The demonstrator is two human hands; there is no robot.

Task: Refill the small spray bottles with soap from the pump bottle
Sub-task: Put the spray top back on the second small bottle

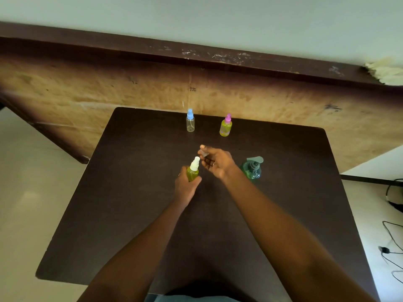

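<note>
A dark brown square counter (130,214) stands against a large worn tan wooden panel with a dark top edge (109,83). Black cables (392,243) trail over the pale floor (32,171) to the right.

Nothing lies between the two hands and the bottles farther back. The right forearm reaches across just in front of the green translucent pump bottle (252,170), which stands on the counter to the right of the right hand (216,163). How much soap the pump bottle holds cannot be told.

The left hand (187,188) grips a small spray bottle with a white nozzle (193,171) near the counter's middle, fingers curled round its body. It is upright and full of yellow-green liquid.

The right hand, just beside that nozzle, pinches a small clear cap (204,153) between thumb and fingers; the cap is blurred.

At the far edge, well apart from the hands, stand a small clear spray bottle with a blue nozzle (190,122), which looks empty, and to its right a small spray bottle with a pink nozzle (226,127), filled with yellow-green liquid.
</note>
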